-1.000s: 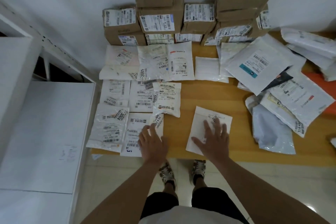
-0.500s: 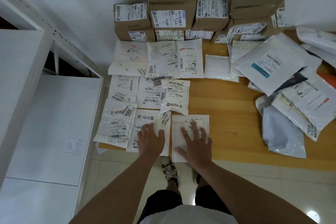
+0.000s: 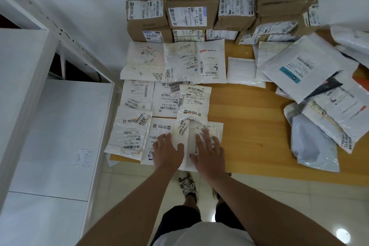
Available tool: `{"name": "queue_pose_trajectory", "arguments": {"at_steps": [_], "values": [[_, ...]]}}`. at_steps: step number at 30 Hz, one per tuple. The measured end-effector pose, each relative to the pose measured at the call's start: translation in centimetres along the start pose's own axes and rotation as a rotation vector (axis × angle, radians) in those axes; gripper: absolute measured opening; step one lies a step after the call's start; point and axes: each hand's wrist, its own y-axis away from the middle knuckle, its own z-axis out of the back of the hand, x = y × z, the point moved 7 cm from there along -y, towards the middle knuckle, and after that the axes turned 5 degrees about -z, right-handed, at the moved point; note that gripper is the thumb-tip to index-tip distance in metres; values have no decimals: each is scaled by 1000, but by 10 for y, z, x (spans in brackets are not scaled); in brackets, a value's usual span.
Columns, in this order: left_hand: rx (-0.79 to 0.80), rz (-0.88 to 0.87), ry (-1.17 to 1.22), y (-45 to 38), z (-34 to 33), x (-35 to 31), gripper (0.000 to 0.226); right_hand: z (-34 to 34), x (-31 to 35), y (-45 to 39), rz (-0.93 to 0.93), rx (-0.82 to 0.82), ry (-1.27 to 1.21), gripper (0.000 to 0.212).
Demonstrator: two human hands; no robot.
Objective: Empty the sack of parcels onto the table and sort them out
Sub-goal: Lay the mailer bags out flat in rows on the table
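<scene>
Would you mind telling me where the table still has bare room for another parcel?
Bare wood lies mid-table, between the flat mailers on the left and the loose pile on the right, running to the near edge. The back, under the boxes, is crowded.

We can read "3004" on the label of a white pouch (image 3: 129, 132) at the worktop's near left corner, and "2005" on a crinkled pouch (image 3: 179, 62) in the far row. A middle pouch (image 3: 194, 104) reads "507-P802 T70", and a brown box (image 3: 147, 24) behind reads "inoo".
</scene>
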Motion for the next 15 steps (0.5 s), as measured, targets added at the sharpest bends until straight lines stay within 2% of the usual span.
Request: {"name": "queue_pose_trajectory", "arguments": {"at_steps": [9, 15], "values": [[-2, -1, -14, 1, 0, -1, 64, -1, 1, 3, 15, 46, -89, 75], [-12, -8, -30, 2, 1, -3, 67, -8, 6, 4, 63, 166, -109, 62]]}}
